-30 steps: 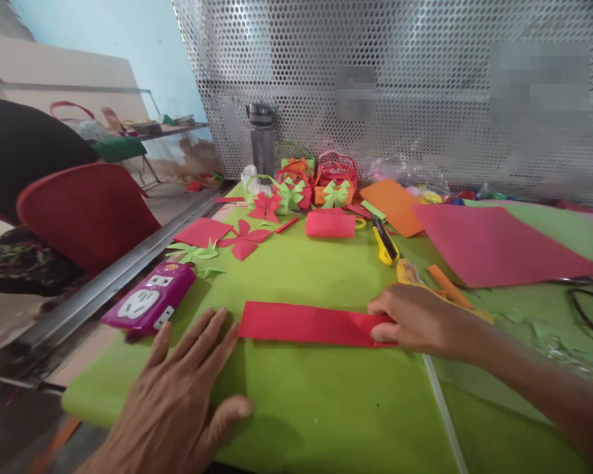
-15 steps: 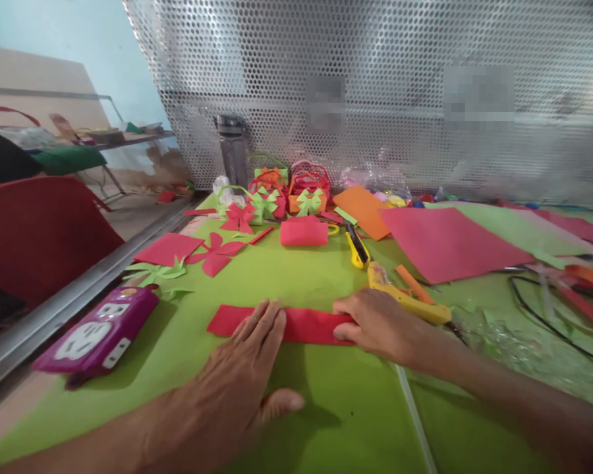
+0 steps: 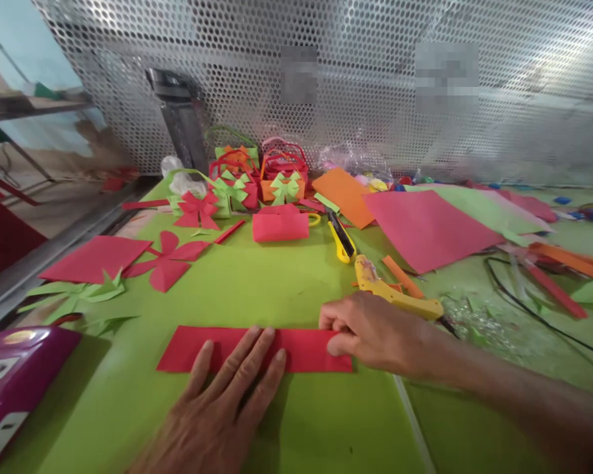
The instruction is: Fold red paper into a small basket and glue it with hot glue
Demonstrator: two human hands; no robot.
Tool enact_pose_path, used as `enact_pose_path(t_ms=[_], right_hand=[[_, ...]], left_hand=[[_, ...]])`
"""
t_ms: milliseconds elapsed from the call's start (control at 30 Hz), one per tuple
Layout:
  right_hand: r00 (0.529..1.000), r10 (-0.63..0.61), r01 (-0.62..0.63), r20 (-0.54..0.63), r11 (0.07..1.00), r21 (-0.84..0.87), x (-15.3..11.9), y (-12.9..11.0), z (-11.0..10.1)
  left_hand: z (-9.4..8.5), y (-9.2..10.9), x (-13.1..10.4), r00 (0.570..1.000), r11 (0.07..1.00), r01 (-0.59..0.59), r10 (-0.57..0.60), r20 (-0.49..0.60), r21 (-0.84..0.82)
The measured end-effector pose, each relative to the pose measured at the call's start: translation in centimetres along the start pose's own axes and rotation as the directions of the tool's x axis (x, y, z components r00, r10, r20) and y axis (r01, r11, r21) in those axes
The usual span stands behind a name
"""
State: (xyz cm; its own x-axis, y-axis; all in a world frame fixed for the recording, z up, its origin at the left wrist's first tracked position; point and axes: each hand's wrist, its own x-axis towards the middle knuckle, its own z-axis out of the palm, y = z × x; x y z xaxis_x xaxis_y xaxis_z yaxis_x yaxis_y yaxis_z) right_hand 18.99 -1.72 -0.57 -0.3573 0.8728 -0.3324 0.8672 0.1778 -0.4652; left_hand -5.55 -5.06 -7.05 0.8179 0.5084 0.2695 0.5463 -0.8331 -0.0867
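Observation:
A flat red paper strip (image 3: 301,349) lies crosswise on the green table surface (image 3: 217,283). On its left and middle part rests my left hand (image 3: 227,395), palm down with the fingers spread. My right hand (image 3: 360,332) is at the strip's right end, its fingers curled and the thumb pressed on the paper. Just beyond my right hand is a yellow glue gun (image 3: 405,296). A folded red paper piece (image 3: 280,226) sits farther back, in front of small paper baskets (image 3: 284,181) with bows.
On the left are a purple power strip (image 3: 20,388), a red paper flower (image 3: 165,260) and green cutouts (image 3: 86,293). A yellow cutter (image 3: 342,240), pink sheet (image 3: 429,227) and black cord (image 3: 524,303) lie to the right. A dark bottle (image 3: 178,118) stands behind.
The view has shifted and come closer to the strip. My left hand's fingers are now spread wider over it, and my right thumb still presses its right end.

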Motion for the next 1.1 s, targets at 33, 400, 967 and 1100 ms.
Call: enact_pose_path(t_ms=[33, 400, 967, 1100], right_hand=[[0.999, -0.034, 0.034, -0.011, 0.999, -0.027, -0.1, 0.3, 0.1], [0.995, -0.096, 0.087, -0.027, 0.967, -0.238, -0.1, 0.1, 0.1], [0.998, -0.038, 0.057, 0.048, 0.868, -0.493, -0.3, -1.8, -0.1], [0.999, -0.039, 0.048, 0.028, 0.858, -0.512, -0.3, -1.9, 0.2]], left_hand=[[0.4, -0.1, -0.2, 1.0, 1.0, -0.006, 0.006, -0.026, 0.024], [1.3, -0.3, -0.7, 0.999, 1.0, 0.026, -0.026, -0.026, -0.014], [0.9, -0.1, -0.3, 1.0, 0.99, -0.029, 0.028, 0.01, 0.14], [1.1, -0.1, -0.5, 1.0, 0.988, -0.018, 0.014, 0.028, 0.152]])
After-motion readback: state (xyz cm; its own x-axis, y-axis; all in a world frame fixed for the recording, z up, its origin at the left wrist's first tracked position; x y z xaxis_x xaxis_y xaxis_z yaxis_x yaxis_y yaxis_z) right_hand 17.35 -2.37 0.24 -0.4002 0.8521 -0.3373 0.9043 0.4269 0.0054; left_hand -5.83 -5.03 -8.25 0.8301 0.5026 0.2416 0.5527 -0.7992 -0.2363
